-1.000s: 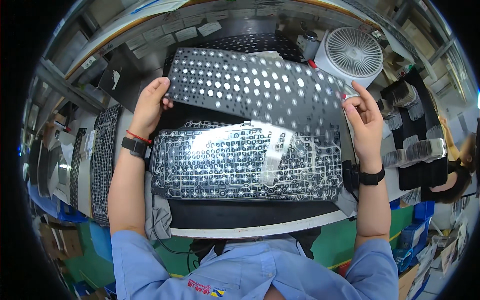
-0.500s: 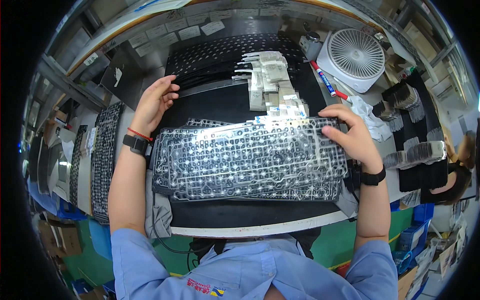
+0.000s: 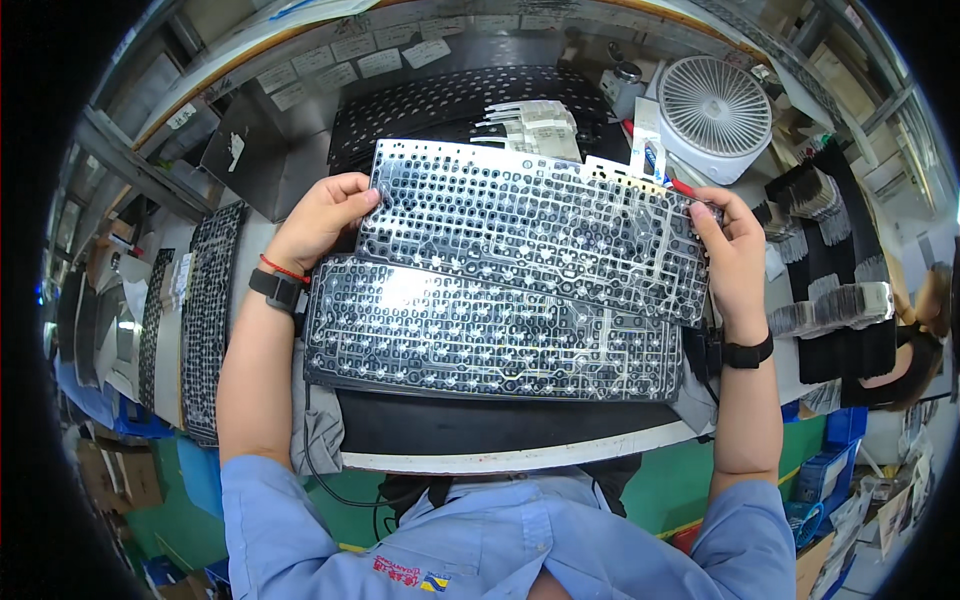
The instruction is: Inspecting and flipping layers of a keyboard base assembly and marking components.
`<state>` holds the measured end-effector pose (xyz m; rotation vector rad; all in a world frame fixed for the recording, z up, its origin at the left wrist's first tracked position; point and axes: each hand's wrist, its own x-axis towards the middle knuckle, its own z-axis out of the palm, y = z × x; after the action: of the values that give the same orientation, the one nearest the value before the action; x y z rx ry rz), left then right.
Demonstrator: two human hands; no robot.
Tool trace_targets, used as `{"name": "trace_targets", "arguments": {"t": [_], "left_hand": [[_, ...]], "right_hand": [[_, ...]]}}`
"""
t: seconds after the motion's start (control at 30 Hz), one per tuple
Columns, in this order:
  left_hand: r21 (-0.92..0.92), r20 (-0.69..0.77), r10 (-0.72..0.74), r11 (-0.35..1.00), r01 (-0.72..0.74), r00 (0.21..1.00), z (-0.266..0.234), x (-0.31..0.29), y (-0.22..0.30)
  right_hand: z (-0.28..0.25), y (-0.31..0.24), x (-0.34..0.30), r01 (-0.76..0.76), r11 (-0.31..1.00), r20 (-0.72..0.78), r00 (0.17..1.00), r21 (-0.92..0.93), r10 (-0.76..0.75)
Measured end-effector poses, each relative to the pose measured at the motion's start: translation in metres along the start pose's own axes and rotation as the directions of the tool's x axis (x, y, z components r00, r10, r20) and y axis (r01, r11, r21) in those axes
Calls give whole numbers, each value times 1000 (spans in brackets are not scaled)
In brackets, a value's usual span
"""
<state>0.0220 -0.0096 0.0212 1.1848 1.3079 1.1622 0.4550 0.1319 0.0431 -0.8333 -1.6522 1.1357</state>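
A clear keyboard membrane sheet (image 3: 540, 220) with printed traces and dark dots is stretched between my two hands. My left hand (image 3: 325, 215) pinches its left edge between thumb and fingers. At the upper right corner, my right hand (image 3: 735, 250) grips it, thumb on top. The sheet is slightly tilted, lower at the right, and its connector tail (image 3: 648, 140) sticks up from the far edge. Below and nearer to me lies a stack of similar membrane sheets (image 3: 480, 345), which the held sheet partly overlaps.
Behind are perforated black sheets (image 3: 430, 100) with pale tails (image 3: 545, 128). A white fan (image 3: 710, 105) and a red-capped marker (image 3: 683, 187) sit at the far right. More membranes (image 3: 210, 300) lie at left; black sheets with grey tails (image 3: 835, 300) at right. Grey cloth (image 3: 320, 430) hangs by the front edge.
My left hand has come from the far pile to the sheet's left edge. The sheet held at my right hand has swung up and away from the stack, its tail now near the fan.
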Motion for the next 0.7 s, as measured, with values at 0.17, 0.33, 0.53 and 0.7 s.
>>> {"name": "trace_targets", "arguments": {"t": [0.17,0.33,0.53,0.7], "left_hand": [[-109,-171,23,993,-42,985,6,1,4],[-139,-226,29,988,-62,974,5,2,2],[-167,-204,144,969,-180,968,-6,-1,-3],[-278,-187,185,932,-233,965,-10,-1,-1]], "right_hand": [[-5,9,2,-54,987,29,998,151,50],[0,6,2,-61,983,32,998,174,57],[-6,5,-2,25,997,-65,998,80,-20],[-5,2,0,214,974,-73,975,79,-209]]}}
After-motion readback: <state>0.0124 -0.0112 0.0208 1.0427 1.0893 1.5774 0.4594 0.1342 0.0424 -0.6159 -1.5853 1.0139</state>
